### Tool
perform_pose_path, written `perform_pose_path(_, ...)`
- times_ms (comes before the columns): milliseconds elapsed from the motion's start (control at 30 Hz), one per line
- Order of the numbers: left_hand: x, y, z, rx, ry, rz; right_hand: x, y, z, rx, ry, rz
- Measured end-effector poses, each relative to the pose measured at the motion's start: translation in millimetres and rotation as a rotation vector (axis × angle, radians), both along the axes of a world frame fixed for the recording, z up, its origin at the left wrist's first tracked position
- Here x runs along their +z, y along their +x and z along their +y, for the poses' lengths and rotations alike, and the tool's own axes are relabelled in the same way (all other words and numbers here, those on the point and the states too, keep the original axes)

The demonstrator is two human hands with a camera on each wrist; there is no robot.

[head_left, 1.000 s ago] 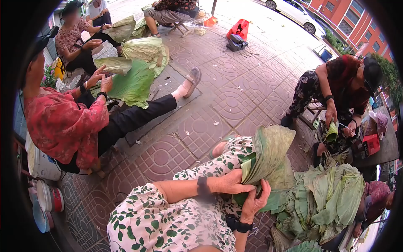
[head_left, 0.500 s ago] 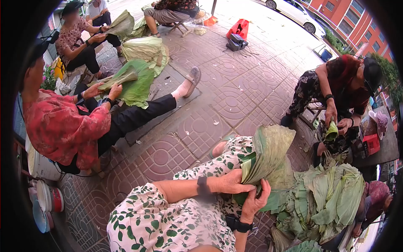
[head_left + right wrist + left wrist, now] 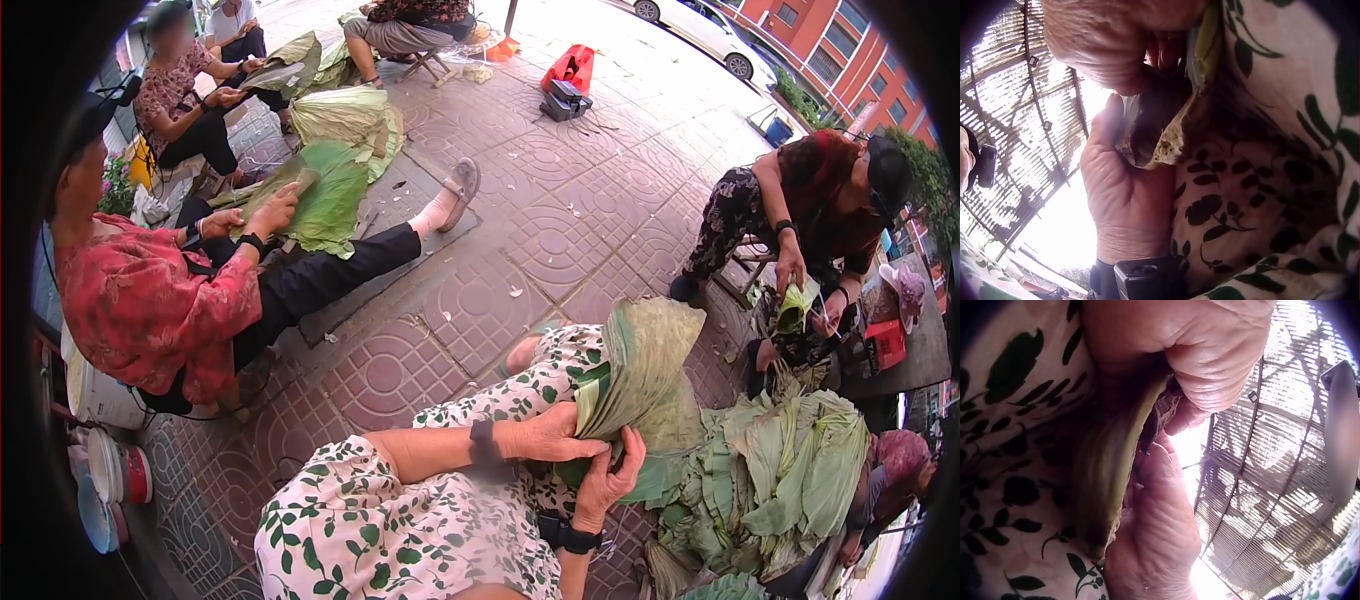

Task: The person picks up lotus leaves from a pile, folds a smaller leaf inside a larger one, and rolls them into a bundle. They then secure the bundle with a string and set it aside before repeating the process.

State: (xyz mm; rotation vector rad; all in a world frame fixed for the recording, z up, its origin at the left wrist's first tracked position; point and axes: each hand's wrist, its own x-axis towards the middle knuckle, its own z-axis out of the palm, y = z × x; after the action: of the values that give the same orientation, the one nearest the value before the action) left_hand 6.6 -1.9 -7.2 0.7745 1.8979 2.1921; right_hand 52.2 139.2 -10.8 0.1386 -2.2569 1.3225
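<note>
A folded stack of large pale green lotus leaves [image 3: 640, 360] fans upward from my lap, over the leaf-print clothing. My left hand [image 3: 545, 433] grips its lower edge from the left. Close beside it, my right hand [image 3: 604, 488] grips the same stack, thumb and fingers around the folded base. In the left wrist view a thick yellowish-green leaf edge [image 3: 1110, 462] runs between the two hands, with a dark, shrivelled bit [image 3: 1163, 415] near the fingers. The right wrist view shows the ragged cut end [image 3: 1170, 147] of the stack; some fingertips are hidden.
A large heap of lotus leaves [image 3: 790, 470] lies to my right. On my left sits a person in a red top [image 3: 150, 300] with a green leaf [image 3: 330, 200]; another person [image 3: 825, 200] handles a leaf at right. White buckets [image 3: 105, 465] stand at far left.
My hands and the leaf stack stay put. At left, the person in red has brought a folded leaf over the green one and moved their hands along it. The person at right shifts a rolled leaf.
</note>
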Motion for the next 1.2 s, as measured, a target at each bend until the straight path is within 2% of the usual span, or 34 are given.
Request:
perform_pose_path(367, 0.6, 0.9, 1.7, 0.07, 0.026, 0.074, -4.1, -0.1, 1.3, -0.008, -0.034, 0.007)
perform_pose_path(700, 2.3, 1.5, 1.0, 0.059, 0.029, 0.046, -3.2, 0.1, 0.5, -0.014, -0.045, -0.005)
perform_pose_path(767, -0.8, 0.8, 0.4, 0.0, 0.006, -0.031, -3.4, -0.2, 0.6, -0.013, -0.029, 0.001)
perform_pose_path(1200, 4.1, 2.2, -1.3, 0.005, 0.046, -0.004, -5.2, -0.1, 3.1, -0.007, 0.003, -0.02)
